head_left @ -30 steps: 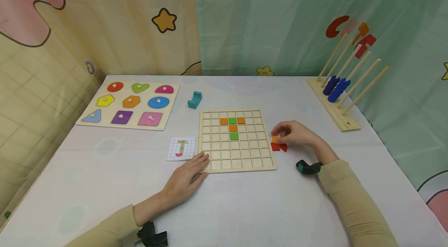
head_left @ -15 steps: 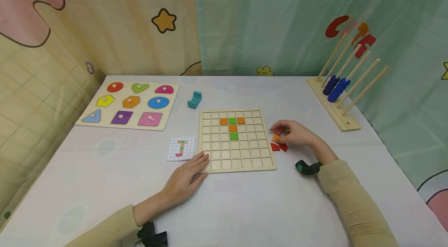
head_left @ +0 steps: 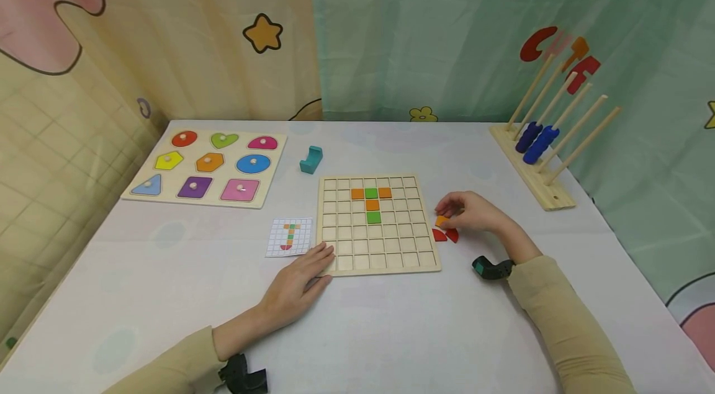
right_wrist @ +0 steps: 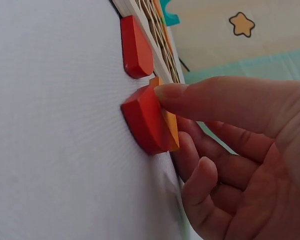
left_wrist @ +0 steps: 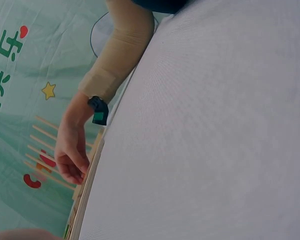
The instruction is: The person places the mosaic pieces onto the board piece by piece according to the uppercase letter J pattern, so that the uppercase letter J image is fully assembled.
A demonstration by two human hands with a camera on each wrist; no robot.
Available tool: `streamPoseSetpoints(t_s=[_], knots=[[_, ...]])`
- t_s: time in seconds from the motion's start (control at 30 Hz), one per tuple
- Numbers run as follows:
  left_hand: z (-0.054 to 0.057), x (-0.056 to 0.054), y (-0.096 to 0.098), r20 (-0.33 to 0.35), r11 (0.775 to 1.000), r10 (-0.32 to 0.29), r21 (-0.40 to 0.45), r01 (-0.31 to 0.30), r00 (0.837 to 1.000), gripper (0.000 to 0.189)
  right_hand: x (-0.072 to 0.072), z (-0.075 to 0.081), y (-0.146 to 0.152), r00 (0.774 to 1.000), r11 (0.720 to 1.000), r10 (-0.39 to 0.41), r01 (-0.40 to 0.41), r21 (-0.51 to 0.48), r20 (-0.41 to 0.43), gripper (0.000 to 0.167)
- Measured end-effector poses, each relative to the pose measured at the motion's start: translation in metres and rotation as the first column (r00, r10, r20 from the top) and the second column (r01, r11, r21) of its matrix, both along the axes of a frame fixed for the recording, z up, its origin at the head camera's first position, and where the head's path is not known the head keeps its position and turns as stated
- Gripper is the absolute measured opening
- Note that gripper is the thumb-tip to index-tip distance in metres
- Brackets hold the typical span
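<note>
My left hand [head_left: 298,285] lies with its fingers extended on the near left corner of a wooden grid board [head_left: 344,262]. Orange and green square tiles [head_left: 372,205] form a T-like shape in the board's cells. Right of the board, my right hand [head_left: 472,213] has its thumb against an orange tile [right_wrist: 171,125], fingers curled behind it; their contact is hidden. Close by on the table are two red quarter-round pieces, one red piece [right_wrist: 145,120] in front of the orange tile and another red piece [right_wrist: 135,47] nearer the board.
A pattern card [head_left: 288,237] with a printed J-like figure lies left of the board. Farther back are a knobbed shape puzzle [head_left: 262,192], a teal curved block [head_left: 311,159] and a peg stand [head_left: 550,197] with blue beads. Curtains hang behind the table.
My right hand shifts slightly left, then back right, at the orange tile, which moves only a little. The left hand stays on the board's corner.
</note>
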State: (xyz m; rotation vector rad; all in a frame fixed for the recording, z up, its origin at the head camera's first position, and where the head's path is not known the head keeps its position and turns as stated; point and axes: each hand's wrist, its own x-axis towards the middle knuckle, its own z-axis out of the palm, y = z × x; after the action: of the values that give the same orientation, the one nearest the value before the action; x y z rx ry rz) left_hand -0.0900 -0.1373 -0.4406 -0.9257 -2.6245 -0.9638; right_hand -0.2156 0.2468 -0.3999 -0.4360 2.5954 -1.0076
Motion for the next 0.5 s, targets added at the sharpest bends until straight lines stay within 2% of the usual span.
streamPoseSetpoints(t_s=[0.33, 0.5], knots=[[0.001, 0.0, 0.0, 0.001, 1.0, 0.003, 0.003, -0.003, 1.0, 0.042, -0.001, 0.007, -0.005, 0.999, 1.0, -0.013, 0.013, -0.009, 0.03, 0.033], [0.0, 0.0, 0.0, -0.004, 1.0, 0.001, 0.001, -0.001, 1.0, 0.042, -0.004, 0.016, -0.015, 1.0, 0.999, 0.008, -0.009, -0.047, -0.022, 0.03]])
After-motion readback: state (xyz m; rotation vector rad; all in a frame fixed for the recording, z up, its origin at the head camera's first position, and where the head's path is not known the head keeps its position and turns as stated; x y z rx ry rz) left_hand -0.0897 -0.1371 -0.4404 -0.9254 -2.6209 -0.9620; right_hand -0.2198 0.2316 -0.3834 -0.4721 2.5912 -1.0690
